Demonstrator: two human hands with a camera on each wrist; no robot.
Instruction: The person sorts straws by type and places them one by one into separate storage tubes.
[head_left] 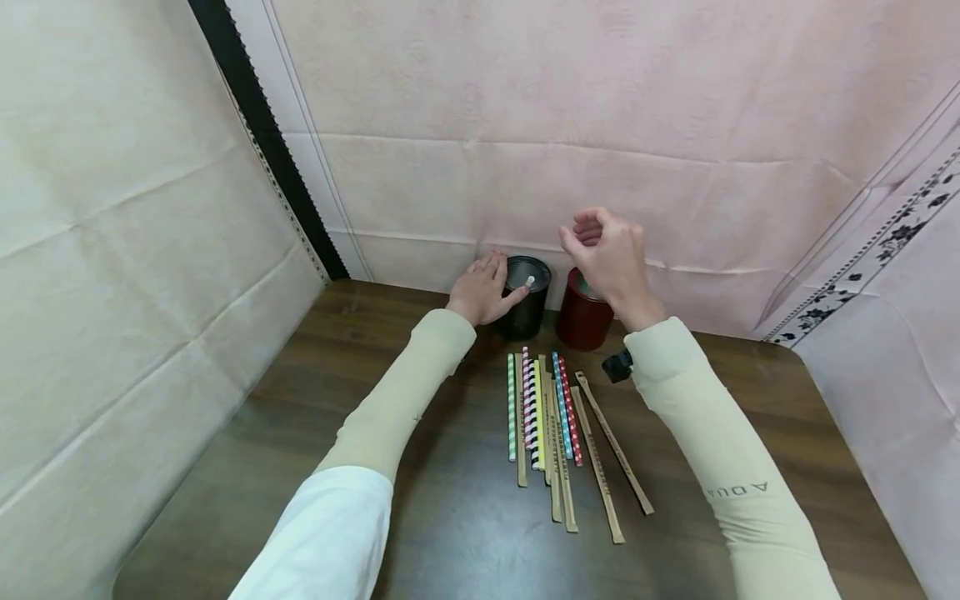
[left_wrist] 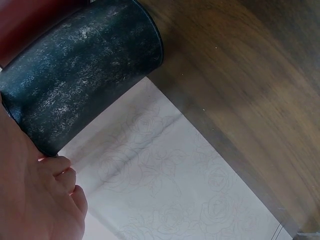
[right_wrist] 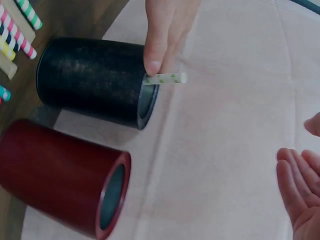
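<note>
My left hand rests against the left side of a black cup, its thumb lying along the rim. A white straw with green marks sticks out of this cup beside the thumb. Above the neighbouring red cup, my right hand hovers with loosely bent fingers and holds nothing. In the right wrist view, a gap shows between its thumb and fingers. The left wrist view has the fingers near the black cup's rim. The inside bottoms of both cups are hidden.
Striped and dotted paper straws lie on the brown table before the cups. Among and right of them are several slim brown paper sleeves. A pale cloth wall rises close behind the cups.
</note>
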